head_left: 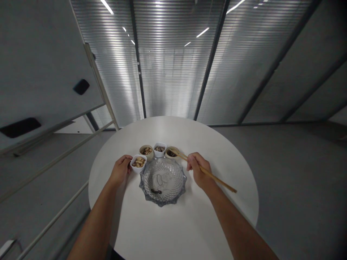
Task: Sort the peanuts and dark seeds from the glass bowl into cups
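Observation:
My right hand [198, 167] is closed around wooden chopsticks [219, 180], whose tips reach into a beige bowl [172, 152] of dark bits. My left hand [122, 169] rests on the table beside a white square bowl [138, 163] of peanut-like pieces, fingers curled at its left edge; whether they grip it is unclear. Behind stand a beige bowl [146, 151] with light brown nuts and a white bowl [159, 149] with dark striped pieces. The scalloped glass dish [177, 180] sits in front of the bowls, with a few dark pieces [156, 191] in it.
The round white table [173, 231] carries all the bowls. To the left stands a whiteboard [48, 65] on a metal frame [104, 90]. Glass partitions with blinds [170, 79] rise behind the table, and grey floor [292, 173] shows at the right.

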A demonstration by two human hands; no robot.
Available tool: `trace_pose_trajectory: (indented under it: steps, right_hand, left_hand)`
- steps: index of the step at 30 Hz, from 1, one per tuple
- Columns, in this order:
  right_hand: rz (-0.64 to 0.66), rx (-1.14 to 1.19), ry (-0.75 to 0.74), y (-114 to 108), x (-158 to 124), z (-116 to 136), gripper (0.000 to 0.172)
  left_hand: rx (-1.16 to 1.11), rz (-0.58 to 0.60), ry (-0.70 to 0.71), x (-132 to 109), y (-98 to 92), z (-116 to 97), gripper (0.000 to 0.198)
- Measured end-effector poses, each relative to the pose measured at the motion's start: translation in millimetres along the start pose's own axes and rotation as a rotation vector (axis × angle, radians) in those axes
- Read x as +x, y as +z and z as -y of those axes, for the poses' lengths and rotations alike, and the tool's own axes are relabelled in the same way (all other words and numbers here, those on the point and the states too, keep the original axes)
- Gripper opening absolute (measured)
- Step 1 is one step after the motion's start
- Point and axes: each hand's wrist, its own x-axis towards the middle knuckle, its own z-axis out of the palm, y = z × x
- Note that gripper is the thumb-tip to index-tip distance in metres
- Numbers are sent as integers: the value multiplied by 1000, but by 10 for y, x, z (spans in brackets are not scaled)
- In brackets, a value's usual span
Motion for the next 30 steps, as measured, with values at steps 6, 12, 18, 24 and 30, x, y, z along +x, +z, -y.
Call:
trace_pose_trajectory:
  steps: [6, 12, 18, 24, 30]
  right_hand:
    - [35, 204, 23, -27, 3, 115, 42]
    - [232, 404, 146, 36, -42, 150, 43]
    - [438, 415, 126, 110, -130, 117, 54]
    - [547, 345, 87, 159, -208, 104, 56]
    - [589, 285, 20, 187, -215, 108, 53]
  left_hand:
    - [-11, 15, 22, 22, -14, 22, 22]
    - [-1, 15, 12, 28, -14, 21, 24]
    - [0, 5, 0, 43, -17, 44, 25]
    - [6, 13, 21, 48, -30, 60, 24]
    - [10, 2, 21, 31, -16, 29, 22]
